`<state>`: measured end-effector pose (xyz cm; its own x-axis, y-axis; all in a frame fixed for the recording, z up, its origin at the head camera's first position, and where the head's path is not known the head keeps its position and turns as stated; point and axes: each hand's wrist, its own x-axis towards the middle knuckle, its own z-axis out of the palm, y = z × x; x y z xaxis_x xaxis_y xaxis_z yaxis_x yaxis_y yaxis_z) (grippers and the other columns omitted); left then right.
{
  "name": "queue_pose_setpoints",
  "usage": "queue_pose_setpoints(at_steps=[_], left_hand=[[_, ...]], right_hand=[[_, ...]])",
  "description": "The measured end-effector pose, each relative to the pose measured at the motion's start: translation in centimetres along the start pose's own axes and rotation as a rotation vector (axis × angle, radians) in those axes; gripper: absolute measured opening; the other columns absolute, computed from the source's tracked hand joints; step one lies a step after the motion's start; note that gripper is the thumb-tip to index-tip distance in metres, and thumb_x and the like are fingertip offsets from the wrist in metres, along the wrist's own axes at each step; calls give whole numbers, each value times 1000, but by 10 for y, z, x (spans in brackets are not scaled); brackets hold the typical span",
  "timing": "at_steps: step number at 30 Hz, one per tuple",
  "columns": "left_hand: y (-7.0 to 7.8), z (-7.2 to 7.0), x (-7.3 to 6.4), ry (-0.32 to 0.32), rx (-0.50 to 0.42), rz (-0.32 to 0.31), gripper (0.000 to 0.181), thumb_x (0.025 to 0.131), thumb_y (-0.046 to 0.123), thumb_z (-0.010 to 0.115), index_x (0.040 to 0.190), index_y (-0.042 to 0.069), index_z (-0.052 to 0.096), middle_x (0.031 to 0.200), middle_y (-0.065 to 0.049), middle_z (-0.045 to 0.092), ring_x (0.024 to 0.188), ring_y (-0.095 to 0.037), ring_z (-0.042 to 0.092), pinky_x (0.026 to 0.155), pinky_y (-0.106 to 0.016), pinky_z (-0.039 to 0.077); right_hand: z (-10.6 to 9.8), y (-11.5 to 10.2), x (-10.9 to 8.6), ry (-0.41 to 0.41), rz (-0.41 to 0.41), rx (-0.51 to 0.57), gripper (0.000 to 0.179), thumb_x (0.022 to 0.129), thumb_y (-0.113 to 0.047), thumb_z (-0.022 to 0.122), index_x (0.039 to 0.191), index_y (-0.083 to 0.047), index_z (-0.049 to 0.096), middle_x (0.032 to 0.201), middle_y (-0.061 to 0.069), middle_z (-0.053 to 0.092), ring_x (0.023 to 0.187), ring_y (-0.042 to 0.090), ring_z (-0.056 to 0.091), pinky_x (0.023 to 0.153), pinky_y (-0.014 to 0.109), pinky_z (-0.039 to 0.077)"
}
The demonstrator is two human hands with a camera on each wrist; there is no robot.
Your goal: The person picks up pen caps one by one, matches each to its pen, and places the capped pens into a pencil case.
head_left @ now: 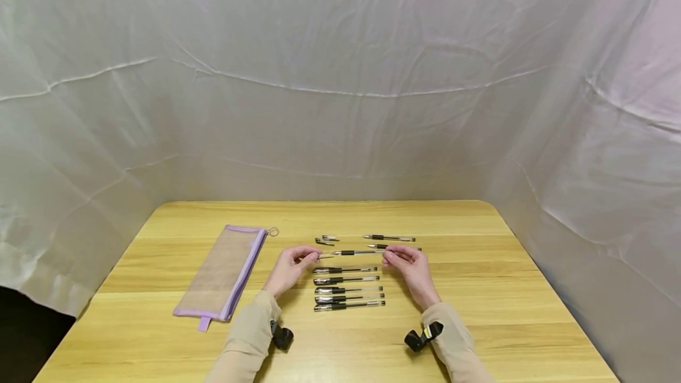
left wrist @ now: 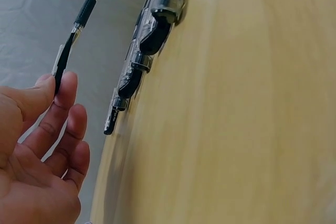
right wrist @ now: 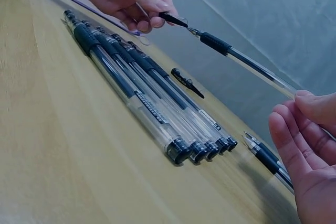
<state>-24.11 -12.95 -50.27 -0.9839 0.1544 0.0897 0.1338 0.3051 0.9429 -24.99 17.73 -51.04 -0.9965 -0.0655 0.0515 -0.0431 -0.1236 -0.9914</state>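
Note:
In the head view my left hand (head_left: 291, 266) and right hand (head_left: 409, 268) face each other over the table. Thumb and fingertips of the left pinch a dark pen cap (right wrist: 173, 19) with a clip. The right hand pinches the rear end of a gel pen (right wrist: 247, 64) with a clear barrel and black grip. The pen is raised above the table, its bare metal tip right at the cap's end in the right wrist view. Below the hands lies a row of several capped pens (head_left: 346, 280), side by side.
Two uncapped pens (head_left: 389, 238) lie behind the right hand, one partly hidden by it. Loose caps (head_left: 326, 242) lie at the back centre. A mesh zip pouch (head_left: 215, 273) with purple edging lies on the left of the wooden table (head_left: 532, 336). Grey cloth surrounds the table.

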Motion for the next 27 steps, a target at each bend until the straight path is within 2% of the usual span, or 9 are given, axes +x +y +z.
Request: queue_pose_setpoints(at_steps=[7,17,27], left_hand=[[-1,0,1,-22,-7,18,21,99,17,63,113,7,74,99,-15,76,86,-20,65,75,-20,47],[-2,0,1,-25,-19,30,22,99,17,62,114,4,73,102,-15,76,91,-21,66,77,-20,49],[0,3,1,-68,-16,50,23,100,15,61,116,4,72,102,-17,76,89,-19,65,75,-20,49]], right_hand=[[-1,1,0,-14,-22,9,41,91,0,70,121,23,54,95,8,76,81,10,72,79,26,62],[-1,0,-1,5,5,15,37,89,3,69,119,21,57,97,16,75,81,13,72,79,28,62],[1,0,-2,-18,3,9,38,89,0,72,119,18,59,101,21,74,82,15,73,80,28,62]])
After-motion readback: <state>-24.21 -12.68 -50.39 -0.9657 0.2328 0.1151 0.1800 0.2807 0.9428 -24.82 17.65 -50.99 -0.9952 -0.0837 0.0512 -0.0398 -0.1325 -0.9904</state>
